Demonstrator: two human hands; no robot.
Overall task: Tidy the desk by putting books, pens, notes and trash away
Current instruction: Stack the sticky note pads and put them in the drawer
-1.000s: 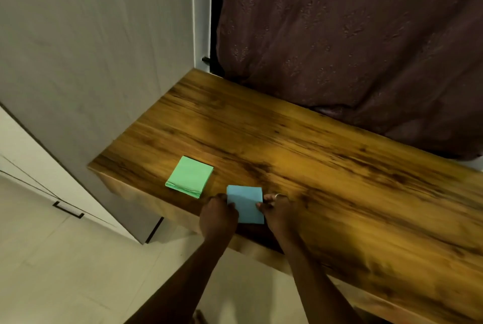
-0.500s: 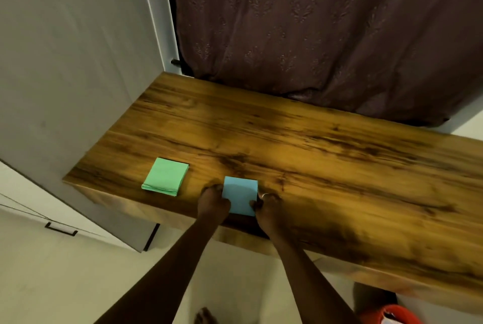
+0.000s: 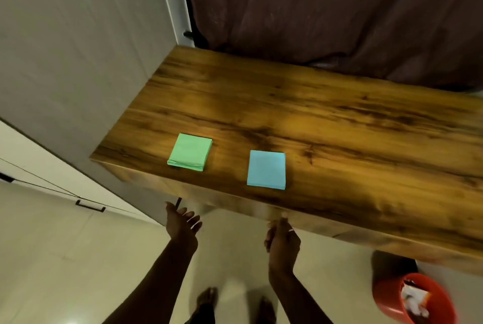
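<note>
A blue pad of sticky notes point(image 3: 266, 169) lies flat near the front edge of the wooden desk point(image 3: 339, 119). A green pad of sticky notes point(image 3: 190, 152) lies to its left, close to the desk's left end. Both my hands hang in front of the desk, below its front edge and off the pads. My left hand point(image 3: 181, 227) has its fingers spread and holds nothing. My right hand point(image 3: 283, 238) has relaxed fingers near the desk's front face and holds nothing.
A red bin point(image 3: 415, 300) with crumpled white trash stands on the floor at the lower right, under the desk's right part. A grey cabinet wall point(image 3: 78, 49) flanks the desk's left end. A dark curtain point(image 3: 339, 15) hangs behind the desk.
Both hands let go of the blue pad and drew back off the desk toward me. The blue pad stays flat on the desk. The view has shifted back and right.
</note>
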